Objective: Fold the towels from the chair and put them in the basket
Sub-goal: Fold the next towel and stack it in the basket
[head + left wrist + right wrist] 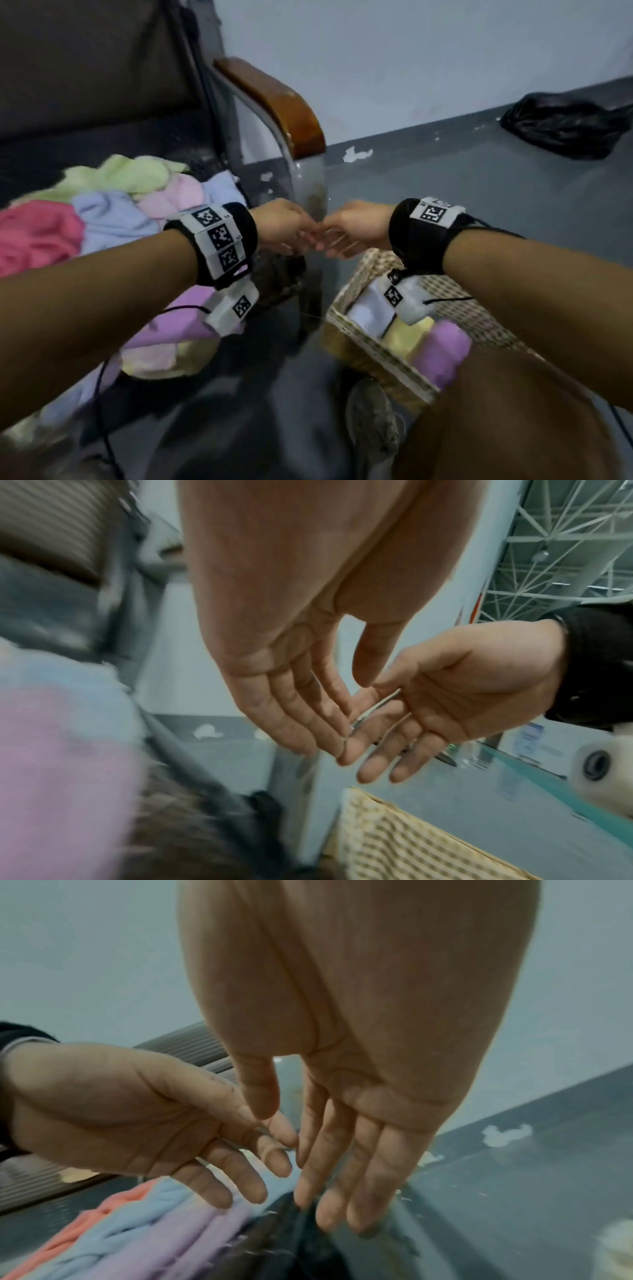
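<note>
A heap of unfolded towels [113, 202] in green, pink, blue, red and purple lies on the chair seat [51, 150] at the left. The woven basket [373, 356] stands on the floor at lower right and holds folded towels, a yellow one [409, 337] and a purple one [445, 349]. My left hand [287, 228] and right hand [349, 229] meet in mid-air between chair and basket, both empty. Their straight fingers touch at the tips, as the left wrist view shows for the left hand [308, 710] and the right hand [428, 702].
The chair's wooden armrest [274, 99] and grey metal frame [301, 185] stand just behind my hands. A black bag [568, 126] lies on the grey floor by the wall at the far right. My shoe [373, 418] is beside the basket's near corner.
</note>
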